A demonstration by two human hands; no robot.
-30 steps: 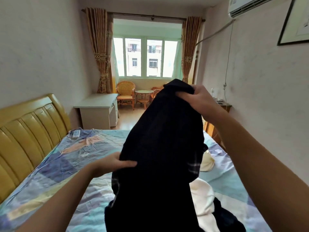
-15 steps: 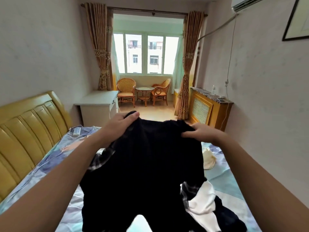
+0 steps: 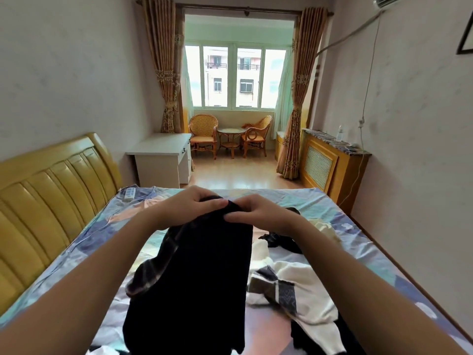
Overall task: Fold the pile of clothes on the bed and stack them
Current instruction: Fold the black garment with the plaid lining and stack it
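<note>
A black garment [image 3: 202, 272] with a plaid edge hangs in front of me over the bed [image 3: 332, 213]. My left hand [image 3: 186, 206] and my right hand [image 3: 258, 213] pinch its top edge side by side, fingers nearly touching. To the right on the patchwork sheet lies a white sweater with dark patterned patches [image 3: 299, 288]. Farther back is another black piece [image 3: 284, 240], and a cream item [image 3: 325, 228] beyond it. More dark cloth sits at the lower right under the sweater.
A yellow padded headboard [image 3: 51, 190] runs along the left. A remote control [image 3: 129, 193] lies near the bed's far left corner. Beyond the bed stand a white desk [image 3: 161, 160], wicker chairs with a small table [image 3: 231, 139], and a wooden radiator cover [image 3: 330, 165] by the right wall.
My hands came down and together from wide apart, bringing the two held corners of the black garment side by side. The view tilted down, showing more of the clothes on the bed.
</note>
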